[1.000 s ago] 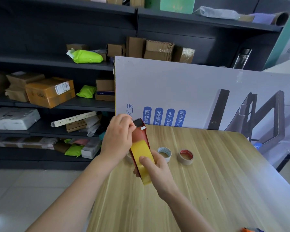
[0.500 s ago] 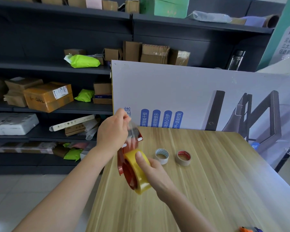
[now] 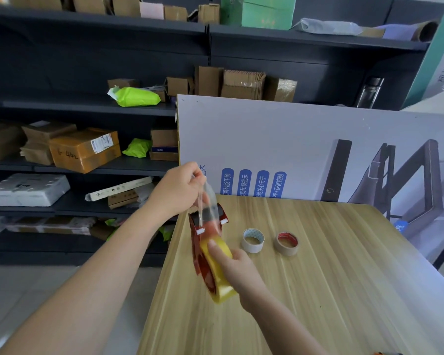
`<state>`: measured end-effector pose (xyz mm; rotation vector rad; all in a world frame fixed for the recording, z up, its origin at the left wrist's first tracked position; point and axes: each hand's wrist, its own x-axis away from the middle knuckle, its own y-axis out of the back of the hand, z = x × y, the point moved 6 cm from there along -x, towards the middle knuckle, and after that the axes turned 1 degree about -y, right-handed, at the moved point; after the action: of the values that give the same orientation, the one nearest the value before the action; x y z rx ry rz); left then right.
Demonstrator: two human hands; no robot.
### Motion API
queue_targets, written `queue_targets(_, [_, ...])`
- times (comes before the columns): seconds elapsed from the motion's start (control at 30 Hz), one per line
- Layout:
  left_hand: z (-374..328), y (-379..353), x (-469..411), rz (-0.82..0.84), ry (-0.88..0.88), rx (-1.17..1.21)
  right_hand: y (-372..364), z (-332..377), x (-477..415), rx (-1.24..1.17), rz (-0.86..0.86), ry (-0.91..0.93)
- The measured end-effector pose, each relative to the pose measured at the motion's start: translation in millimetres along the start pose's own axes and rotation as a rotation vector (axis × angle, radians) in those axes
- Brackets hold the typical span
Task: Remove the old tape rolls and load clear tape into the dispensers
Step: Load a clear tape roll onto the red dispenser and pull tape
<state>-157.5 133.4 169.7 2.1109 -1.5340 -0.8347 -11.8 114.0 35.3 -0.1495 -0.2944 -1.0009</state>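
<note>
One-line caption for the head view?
Left hand pinches clear tape strip above red dispenser gripped by right hand; two rolls nearby.

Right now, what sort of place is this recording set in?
Most likely a parcel storeroom or shipping point: dark shelves hold cardboard parcels and green mailer bags, and at a wooden table the left hand pinches clear tape from a red tape dispenser in the right hand.
</note>
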Motion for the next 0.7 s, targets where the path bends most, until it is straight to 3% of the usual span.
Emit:
queue_targets(0.2, [8,30,-10,-0.182,0.044,0.037,-6,-14,-1,0.118,0.049,0.004])
queue_targets(0.4, [14,34,-20,-0.156,0.044,0.042,-10,-16,0,0.002,-0.005,-0.006])
queue_targets(0.7, [29,45,-26,-0.297,0.079,0.078,-14,-6,-6,0.017,0.051,0.053])
